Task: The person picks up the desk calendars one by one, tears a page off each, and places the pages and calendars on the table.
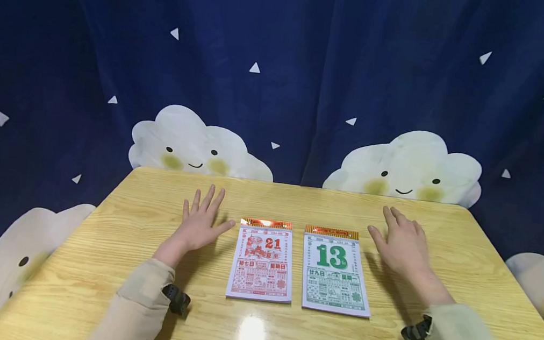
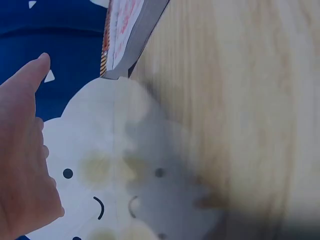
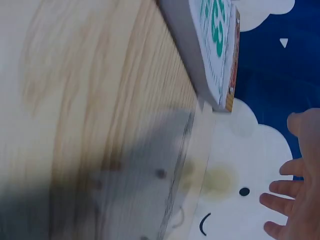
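Two tear-off calendars lie side by side on the wooden table. The left one, a red-printed calendar (image 1: pixel 261 263), shows 21; the right one, a green-printed calendar (image 1: pixel 335 275), shows 13. Both have a shiny red and gold strip along the far edge. Just left of the red calendar is my left hand (image 1: pixel 199 227), fingers spread and straight, holding nothing. My right hand (image 1: pixel 403 246) is to the right of the green calendar, fingers extended and holding nothing. In the wrist views, the thick page edges of the red calendar (image 2: pixel 127 35) and green calendar (image 3: pixel 210 50) show.
The wooden table (image 1: pixel 153 197) reflects a bright light near its front. Behind it hangs a dark blue curtain (image 1: pixel 299 86) with white triangles and smiling clouds. A small black camera is worn on each wrist, the left camera (image 1: pixel 176 299) and right camera (image 1: pixel 415 334).
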A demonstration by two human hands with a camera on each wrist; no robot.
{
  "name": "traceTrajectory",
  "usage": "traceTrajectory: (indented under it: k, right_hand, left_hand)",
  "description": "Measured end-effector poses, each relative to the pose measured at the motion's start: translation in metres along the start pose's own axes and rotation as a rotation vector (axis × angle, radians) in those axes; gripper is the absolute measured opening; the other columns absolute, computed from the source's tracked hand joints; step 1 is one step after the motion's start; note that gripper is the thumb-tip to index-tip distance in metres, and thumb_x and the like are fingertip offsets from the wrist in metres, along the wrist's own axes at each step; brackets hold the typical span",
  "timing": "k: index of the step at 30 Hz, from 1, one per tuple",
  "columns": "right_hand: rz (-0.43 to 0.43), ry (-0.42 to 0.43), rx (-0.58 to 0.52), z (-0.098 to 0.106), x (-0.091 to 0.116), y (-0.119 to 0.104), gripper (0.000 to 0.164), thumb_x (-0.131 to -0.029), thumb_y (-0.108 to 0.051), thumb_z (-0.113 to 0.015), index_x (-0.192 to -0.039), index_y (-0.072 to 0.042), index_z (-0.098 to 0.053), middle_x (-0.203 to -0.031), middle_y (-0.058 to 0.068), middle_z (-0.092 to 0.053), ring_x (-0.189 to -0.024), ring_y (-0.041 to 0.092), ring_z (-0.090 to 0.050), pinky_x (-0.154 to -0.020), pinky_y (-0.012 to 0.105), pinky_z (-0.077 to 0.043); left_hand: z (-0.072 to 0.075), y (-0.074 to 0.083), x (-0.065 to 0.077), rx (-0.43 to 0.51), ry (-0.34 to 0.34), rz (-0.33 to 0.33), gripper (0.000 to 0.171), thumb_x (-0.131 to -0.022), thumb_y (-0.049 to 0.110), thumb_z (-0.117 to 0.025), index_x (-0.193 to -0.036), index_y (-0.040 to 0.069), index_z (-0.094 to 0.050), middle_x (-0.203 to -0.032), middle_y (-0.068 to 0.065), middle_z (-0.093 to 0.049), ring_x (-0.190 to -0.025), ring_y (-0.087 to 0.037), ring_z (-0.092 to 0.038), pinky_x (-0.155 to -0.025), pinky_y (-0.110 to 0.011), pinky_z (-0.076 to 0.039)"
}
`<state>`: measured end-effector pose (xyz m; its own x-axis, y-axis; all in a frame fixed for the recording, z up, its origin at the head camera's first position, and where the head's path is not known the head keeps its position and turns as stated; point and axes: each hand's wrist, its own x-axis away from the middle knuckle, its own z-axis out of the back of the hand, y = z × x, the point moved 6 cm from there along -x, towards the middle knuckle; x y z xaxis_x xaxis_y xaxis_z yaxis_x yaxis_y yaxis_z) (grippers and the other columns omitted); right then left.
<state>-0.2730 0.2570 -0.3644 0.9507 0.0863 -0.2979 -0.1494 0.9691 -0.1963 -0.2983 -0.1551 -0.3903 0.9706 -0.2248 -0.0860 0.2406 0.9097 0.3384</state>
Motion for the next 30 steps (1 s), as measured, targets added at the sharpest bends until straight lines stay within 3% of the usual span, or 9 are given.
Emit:
traceTrajectory:
  k: [8,14,16,22,27,30]
  right_hand:
    - [-0.006,0.039,-0.043,-0.004,-0.004,-0.021,0.054,-0.093,-0.035,-0.046,-0.131,0.004,-0.044,-0.125,0.028,-0.045,-0.109,0.046,-0.046,-0.090,0.060,-0.033]
    - [0.004,0.009,-0.122,-0.009,-0.003,-0.036,0.038,-0.090,-0.028,-0.050,-0.116,-0.002,-0.059,-0.103,0.017,-0.062,-0.084,0.032,-0.061,-0.066,0.045,-0.049]
    - [-0.009,-0.019,-0.151,-0.011,-0.003,-0.041,0.034,-0.089,-0.026,-0.051,-0.112,-0.003,-0.062,-0.097,0.013,-0.065,-0.079,0.026,-0.061,-0.059,0.039,-0.048]
    - [-0.058,-0.104,-0.230,-0.022,-0.003,-0.057,0.030,-0.088,-0.024,-0.054,-0.110,-0.006,-0.064,-0.095,0.010,-0.066,-0.072,0.018,-0.055,-0.057,0.030,-0.043]
    - [-0.076,-0.156,-0.305,-0.034,0.000,-0.075,0.029,-0.088,-0.023,-0.056,-0.110,-0.006,-0.064,-0.091,0.007,-0.065,-0.070,0.015,-0.054,-0.055,0.027,-0.040]
    - [-0.065,-0.174,-0.341,-0.040,0.002,-0.085,0.028,-0.087,-0.022,-0.057,-0.109,-0.006,-0.064,-0.089,0.005,-0.065,-0.068,0.014,-0.054,-0.053,0.026,-0.040]
  left_hand:
    - [-0.004,0.006,0.005,0.078,0.027,-0.026,0.078,-0.089,0.050,-0.047,-0.147,0.013,-0.011,-0.152,-0.014,-0.004,-0.136,-0.043,-0.002,-0.106,-0.061,0.000]
    - [-0.007,0.015,0.010,0.100,0.004,-0.040,0.073,-0.091,0.044,-0.047,-0.145,0.005,-0.019,-0.148,-0.020,-0.020,-0.133,-0.041,-0.023,-0.107,-0.055,-0.018]
    - [-0.007,0.018,0.011,0.114,0.003,-0.031,0.070,-0.091,0.043,-0.048,-0.143,0.003,-0.024,-0.145,-0.021,-0.026,-0.130,-0.040,-0.029,-0.106,-0.053,-0.024]
    - [-0.010,0.024,0.013,0.183,0.024,0.042,0.053,-0.091,0.034,-0.051,-0.134,0.003,-0.043,-0.134,-0.020,-0.045,-0.122,-0.037,-0.043,-0.098,-0.052,-0.036]
    - [-0.015,0.026,0.015,0.252,0.066,0.102,0.041,-0.089,0.027,-0.054,-0.122,0.003,-0.055,-0.116,-0.016,-0.060,-0.101,-0.031,-0.060,-0.084,-0.046,-0.048]
    - [-0.018,0.025,0.016,0.257,0.101,0.123,0.035,-0.087,0.025,-0.056,-0.115,0.004,-0.060,-0.101,-0.012,-0.066,-0.088,-0.026,-0.064,-0.075,-0.041,-0.050]
